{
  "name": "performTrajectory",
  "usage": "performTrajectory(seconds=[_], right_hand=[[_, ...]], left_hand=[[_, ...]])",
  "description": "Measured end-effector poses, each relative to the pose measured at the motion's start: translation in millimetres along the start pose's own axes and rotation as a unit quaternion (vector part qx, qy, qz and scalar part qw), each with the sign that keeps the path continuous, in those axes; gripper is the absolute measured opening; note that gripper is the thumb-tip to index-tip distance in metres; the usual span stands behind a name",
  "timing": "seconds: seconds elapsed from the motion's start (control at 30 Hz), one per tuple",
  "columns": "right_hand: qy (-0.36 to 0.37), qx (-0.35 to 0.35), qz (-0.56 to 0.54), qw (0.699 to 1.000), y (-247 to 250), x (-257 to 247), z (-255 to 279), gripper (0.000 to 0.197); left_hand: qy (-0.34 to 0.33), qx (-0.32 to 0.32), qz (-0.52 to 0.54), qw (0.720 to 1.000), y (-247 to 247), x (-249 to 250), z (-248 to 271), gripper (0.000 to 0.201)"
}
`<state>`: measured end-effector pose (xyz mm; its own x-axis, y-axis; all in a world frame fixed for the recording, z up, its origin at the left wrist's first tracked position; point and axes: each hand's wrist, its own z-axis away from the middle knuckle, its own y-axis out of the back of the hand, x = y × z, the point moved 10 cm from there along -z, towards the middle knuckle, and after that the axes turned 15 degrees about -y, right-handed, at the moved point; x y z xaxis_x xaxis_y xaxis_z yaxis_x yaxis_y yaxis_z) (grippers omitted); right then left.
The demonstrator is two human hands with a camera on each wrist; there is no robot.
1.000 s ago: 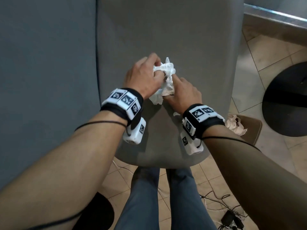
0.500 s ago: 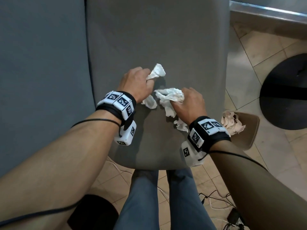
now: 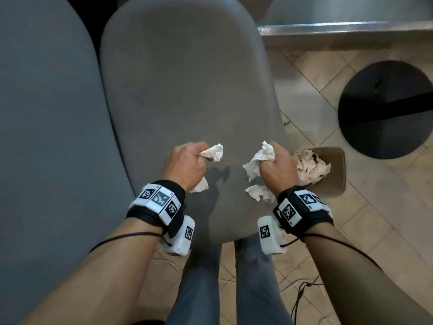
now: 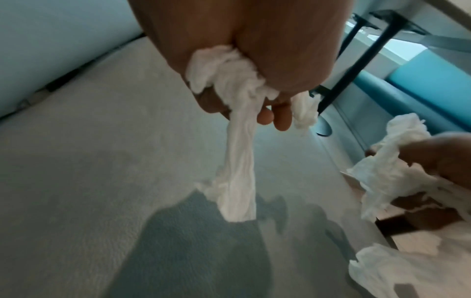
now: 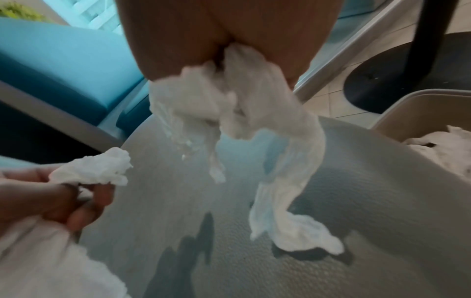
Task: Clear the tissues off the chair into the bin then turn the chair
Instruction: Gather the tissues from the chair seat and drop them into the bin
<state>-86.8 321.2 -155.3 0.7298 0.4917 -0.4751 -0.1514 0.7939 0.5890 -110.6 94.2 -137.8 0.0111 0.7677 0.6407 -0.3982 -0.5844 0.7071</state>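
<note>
The grey padded chair (image 3: 182, 95) fills the middle of the head view, its seat bare where it shows. My left hand (image 3: 187, 165) grips a crumpled white tissue (image 3: 214, 152) above the seat, a twisted tail (image 4: 239, 181) hanging below the fist. My right hand (image 3: 277, 166) holds a bigger bunch of white tissue (image 3: 257, 160) near the seat's right edge, with long ends (image 5: 288, 191) dangling onto the seat. The beige bin (image 3: 334, 174) stands on the floor just right of that hand, with crumpled tissues (image 3: 310, 167) inside.
A second grey chair (image 3: 46, 137) stands close on the left. A round black table base (image 3: 386, 109) lies on the tiled floor at right, behind the bin. My legs in jeans (image 3: 225, 285) stand at the seat's front edge. Cables (image 3: 302, 292) trail on the floor.
My hands, together on one tissue pile a second ago, have pulled apart, each lifting its own bunch. The right hand has moved toward the bin. The view has tilted up the chair.
</note>
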Motion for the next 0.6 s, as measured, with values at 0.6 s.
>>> performTrajectory(seconds=[0.6], right_hand=[[-0.25,0.02,-0.164,0.954,101.7,212.4,-1.3,0.045]], left_hand=[[-0.139,-0.211,0.068,0.965,-182.4,193.5,-7.8,0.034]])
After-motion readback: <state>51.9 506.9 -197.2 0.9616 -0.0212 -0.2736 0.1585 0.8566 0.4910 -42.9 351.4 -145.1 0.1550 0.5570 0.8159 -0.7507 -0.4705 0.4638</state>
